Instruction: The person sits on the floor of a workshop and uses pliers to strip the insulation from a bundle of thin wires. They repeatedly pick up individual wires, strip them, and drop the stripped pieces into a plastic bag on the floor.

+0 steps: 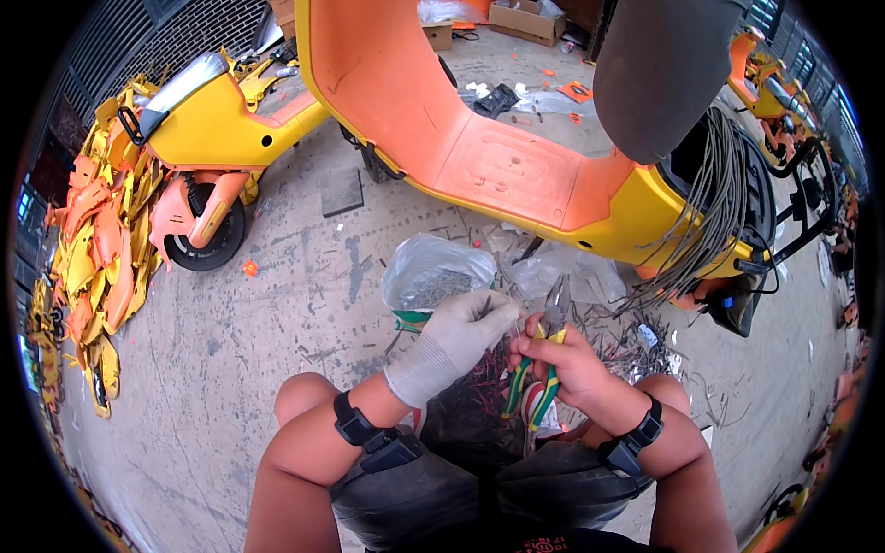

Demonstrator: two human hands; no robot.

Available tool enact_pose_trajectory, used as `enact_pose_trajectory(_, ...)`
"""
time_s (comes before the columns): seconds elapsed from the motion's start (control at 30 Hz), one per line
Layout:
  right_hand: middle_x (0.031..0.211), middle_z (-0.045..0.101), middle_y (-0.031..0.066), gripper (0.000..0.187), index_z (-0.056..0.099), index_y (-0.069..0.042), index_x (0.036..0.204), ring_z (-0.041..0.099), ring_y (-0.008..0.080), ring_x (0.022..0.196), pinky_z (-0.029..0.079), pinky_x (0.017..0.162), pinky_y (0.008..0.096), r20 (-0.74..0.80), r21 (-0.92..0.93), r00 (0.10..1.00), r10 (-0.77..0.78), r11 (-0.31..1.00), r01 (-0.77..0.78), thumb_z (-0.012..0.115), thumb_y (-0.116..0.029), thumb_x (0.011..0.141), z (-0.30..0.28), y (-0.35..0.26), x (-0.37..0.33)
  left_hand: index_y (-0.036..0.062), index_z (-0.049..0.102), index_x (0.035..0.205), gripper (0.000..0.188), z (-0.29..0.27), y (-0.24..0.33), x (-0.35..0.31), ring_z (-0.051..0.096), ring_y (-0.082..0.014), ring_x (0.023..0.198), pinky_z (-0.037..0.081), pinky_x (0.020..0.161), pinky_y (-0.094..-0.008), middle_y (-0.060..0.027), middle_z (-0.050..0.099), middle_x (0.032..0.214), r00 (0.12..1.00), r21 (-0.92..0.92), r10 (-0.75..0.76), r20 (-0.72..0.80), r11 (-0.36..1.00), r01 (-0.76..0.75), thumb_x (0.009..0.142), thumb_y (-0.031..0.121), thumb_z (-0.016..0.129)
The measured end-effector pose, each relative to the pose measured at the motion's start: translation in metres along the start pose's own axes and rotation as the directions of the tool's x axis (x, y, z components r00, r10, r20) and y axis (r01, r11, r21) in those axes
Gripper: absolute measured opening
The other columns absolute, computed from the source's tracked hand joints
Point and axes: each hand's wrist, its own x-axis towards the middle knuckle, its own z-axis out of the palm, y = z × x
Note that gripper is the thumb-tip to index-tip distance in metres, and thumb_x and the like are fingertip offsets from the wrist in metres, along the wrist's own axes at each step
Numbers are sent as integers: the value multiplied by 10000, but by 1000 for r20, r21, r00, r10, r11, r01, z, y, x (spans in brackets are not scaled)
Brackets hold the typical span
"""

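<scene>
My left hand point(456, 336), in a pale grey work glove, is closed with thumb and fingertips pinched together. A thin wire point(518, 334) shows faintly at those fingertips, between the two hands. My bare right hand point(579, 361) is wrapped round pliers point(556, 309) with green and yellow handles, their jaws pointing up and away from me. Just beyond my left hand stands a bucket point(395, 284) lined with white plastic, holding small greyish scraps point(441, 289). Below the hands, between my legs, lies a heap of dark and reddish wires point(479, 382).
A yellow-and-orange scooter point(516, 170) stands ahead, a bundle of grey cables point(714, 198) draped over its right end. Black cable offcuts point(622, 346) and clear plastic sheeting point(576, 272) lie near my right hand. Yellow and orange body panels point(106, 240) are piled at the left.
</scene>
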Motion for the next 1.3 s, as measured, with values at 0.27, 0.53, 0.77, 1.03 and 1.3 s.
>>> enact_pose_trajectory(0.27, 902, 660, 69, 169, 537, -106, 942, 633, 150, 793, 482, 588, 298, -31, -55, 998, 59, 997, -60, 682, -76, 861, 3, -1, -3, 26, 683, 999, 251, -7, 8, 4, 414, -31, 550, 333, 488, -207, 56, 504, 644, 994, -97, -73, -77, 993, 66, 954, 268, 636)
enact_pose_trajectory(0.53, 900, 661, 60, 245, 558, -28, 972, 640, 143, 848, 514, 764, 285, -117, -358, 991, 68, 928, -106, 750, -27, 820, -7, 17, 8, 5, 691, 967, 323, -55, -3, 36, 480, -58, 573, 387, 520, -233, 27, 539, 660, 911, 148, 36, -411, 989, 28, 905, 322, 686)
enact_pose_trajectory(0.77, 906, 656, 79, 252, 559, -15, 959, 645, 152, 863, 521, 786, 295, -139, -398, 989, 43, 912, -96, 754, 7, 801, 2, 11, 2, -4, 671, 875, 355, -83, -14, 63, 549, -105, 597, 460, 578, -283, -35, 611, 665, 849, 337, 86, -521, 935, 112, 841, 345, 727)
enact_pose_trajectory(1.03, 881, 643, 57, 255, 564, -33, 976, 624, 145, 818, 534, 691, 317, -140, -463, 989, 48, 880, -108, 759, -33, 812, -7, 12, -1, 19, 668, 844, 371, -103, -41, 89, 608, -145, 620, 488, 613, -309, -59, 648, 680, 812, 464, 174, -558, 876, 131, 803, 381, 741)
enact_pose_trajectory(1.3, 831, 614, 30, 247, 566, -56, 953, 591, 129, 751, 518, 606, 329, -157, -432, 986, 52, 894, -116, 771, -86, 819, -12, 7, -4, 3, 640, 801, 373, -86, -16, 75, 581, -121, 589, 474, 584, -291, -47, 620, 635, 833, 426, 130, -538, 894, 135, 831, 364, 730)
